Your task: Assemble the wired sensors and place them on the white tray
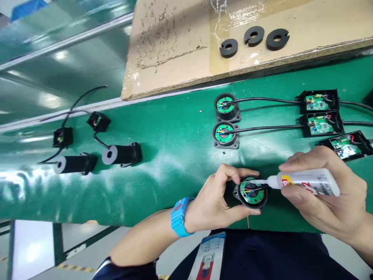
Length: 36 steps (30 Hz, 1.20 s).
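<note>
Near the front edge of the green mat, my left hand (217, 198) grips a round black housing (236, 194) between thumb and fingers. Inside the housing lies a green circuit board (256, 198) with thin coloured wires and a black cable. My right hand (329, 202) squeezes a white glue bottle (313, 182), held on its side. The bottle's narrow nozzle tip reaches over the board, by the housing's upper rim; whether it touches cannot be made out. Behind my right hand sits a black box with a circuit board (346, 147).
Two similar housings (225, 134) are cabled to open black boxes (320, 123) at the right. Three black notched rings (253, 37) lie on a cardboard sheet (175, 46) at the back. Two black cylinders (122, 154) with cabled small boxes (63, 137) lie at the left.
</note>
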Tool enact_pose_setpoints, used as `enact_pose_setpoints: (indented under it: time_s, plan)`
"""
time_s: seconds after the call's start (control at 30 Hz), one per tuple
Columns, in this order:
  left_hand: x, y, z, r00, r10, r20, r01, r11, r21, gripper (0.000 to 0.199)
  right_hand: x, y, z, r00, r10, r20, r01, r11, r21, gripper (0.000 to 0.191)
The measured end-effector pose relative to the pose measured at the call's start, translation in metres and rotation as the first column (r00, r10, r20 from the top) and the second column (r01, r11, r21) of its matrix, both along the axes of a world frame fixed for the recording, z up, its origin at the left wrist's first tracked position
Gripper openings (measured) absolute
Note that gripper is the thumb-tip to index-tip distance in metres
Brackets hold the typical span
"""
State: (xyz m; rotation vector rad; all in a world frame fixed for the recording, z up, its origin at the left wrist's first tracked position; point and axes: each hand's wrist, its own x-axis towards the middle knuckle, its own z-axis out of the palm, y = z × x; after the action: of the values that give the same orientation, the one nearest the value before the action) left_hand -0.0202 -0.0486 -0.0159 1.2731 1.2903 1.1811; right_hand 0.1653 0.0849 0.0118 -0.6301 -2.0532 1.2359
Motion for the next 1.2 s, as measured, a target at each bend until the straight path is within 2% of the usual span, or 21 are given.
enact_pose_setpoints:
  time_s: [0.1,0.2,0.27,0.37,0.43,0.47,0.53,0.6,0.67,0.77,0.83,0.93,1.0,1.1,1.2]
  plan:
    - [0.0,0.0,-0.001,0.999,0.011,-0.039,-0.01,1.0,0.016,0.06,0.002,0.0,-0.002,1.0,-0.006,-0.015,0.005,0.999,-0.038,0.021]
    - [-0.001,0.001,-0.003,0.995,0.019,-0.103,-0.016,0.999,0.032,0.058,0.003,0.003,-0.005,0.994,-0.105,-0.037,0.096,0.975,-0.2,0.015]
    - [-0.002,0.001,-0.004,0.986,0.005,-0.169,0.006,0.998,0.064,0.056,0.001,0.008,-0.007,0.971,-0.228,-0.067,0.188,0.909,-0.372,0.02]
    - [-0.01,0.004,-0.004,0.973,0.002,-0.23,0.035,0.988,0.153,0.062,-0.003,0.02,-0.005,0.913,-0.391,-0.118,0.246,0.758,-0.604,0.035]
    - [-0.021,0.009,-0.001,0.966,0.087,-0.242,-0.033,0.975,0.22,0.064,-0.004,0.027,-0.001,0.878,-0.464,-0.116,0.264,0.672,-0.692,0.043]
    - [-0.028,0.013,0.001,0.953,0.159,-0.257,-0.092,0.963,0.252,0.06,-0.004,0.031,0.001,0.865,-0.49,-0.11,0.276,0.646,-0.711,0.045]
    - [-0.044,0.026,0.007,0.895,0.298,-0.333,-0.197,0.932,0.305,0.044,-0.003,0.039,0.004,0.847,-0.516,-0.128,0.275,0.63,-0.726,0.046]
    - [-0.062,0.046,0.014,0.807,0.388,-0.445,-0.242,0.905,0.35,0.034,0.0,0.05,0.007,0.836,-0.522,-0.167,0.249,0.633,-0.733,0.045]
    - [-0.08,0.073,0.021,0.72,0.414,-0.556,-0.232,0.9,0.369,0.03,0.004,0.064,0.009,0.817,-0.549,-0.175,0.254,0.616,-0.746,0.044]
    - [-0.102,0.125,0.028,0.644,0.353,-0.679,-0.162,0.93,0.329,0.025,0.011,0.089,0.009,0.764,-0.633,-0.122,0.334,0.551,-0.765,0.045]
    - [-0.114,0.163,0.028,0.577,0.305,-0.757,-0.13,0.95,0.284,0.022,0.015,0.108,0.006,0.756,-0.642,-0.127,0.354,0.564,-0.746,0.046]
    - [-0.127,0.215,0.023,0.419,0.262,-0.869,-0.183,0.962,0.202,0.024,0.02,0.136,0.001,0.805,-0.566,-0.179,0.329,0.676,-0.659,0.042]
    - [-0.133,0.241,0.019,0.371,0.23,-0.9,-0.213,0.964,0.159,0.025,0.018,0.156,-0.002,0.834,-0.523,-0.176,0.328,0.727,-0.604,0.039]
    - [-0.138,0.26,0.014,0.41,0.162,-0.898,-0.186,0.978,0.091,0.019,0.009,0.191,-0.008,0.857,-0.499,-0.129,0.366,0.766,-0.529,0.037]
    - [-0.14,0.252,0.015,0.488,0.082,-0.869,-0.141,0.99,0.014,0.013,-0.006,0.227,-0.02,0.872,-0.48,-0.091,0.4,0.81,-0.429,0.037]
